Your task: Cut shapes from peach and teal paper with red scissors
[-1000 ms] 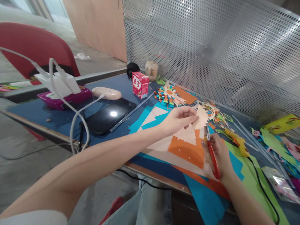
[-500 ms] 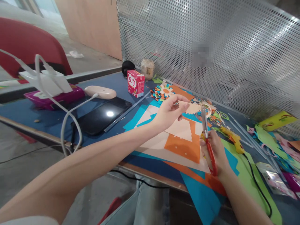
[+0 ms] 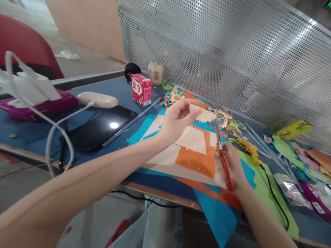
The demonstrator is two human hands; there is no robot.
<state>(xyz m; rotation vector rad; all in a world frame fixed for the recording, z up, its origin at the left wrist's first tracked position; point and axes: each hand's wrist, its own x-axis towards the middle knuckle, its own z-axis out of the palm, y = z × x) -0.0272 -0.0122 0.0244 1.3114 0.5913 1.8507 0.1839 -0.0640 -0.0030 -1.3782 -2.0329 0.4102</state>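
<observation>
Scissors with red handles and silver metal blades (image 3: 224,167) sit in the right hand (image 3: 234,163), its fingers wrapped about the handles, the tips pointing away from the body. The left hand (image 3: 176,120) pinches a small cream paper piece with a jagged edge (image 3: 205,115) between thumb and fingers, just left of the blades and above the dark blue bench (image 3: 167,183). Below lies a flat cream sheet with a zigzag side (image 3: 192,140), overlapping an orange rectangular sheet (image 3: 195,163). A yellow glue gun (image 3: 250,148) trails its black cord over light green paper (image 3: 278,217).
</observation>
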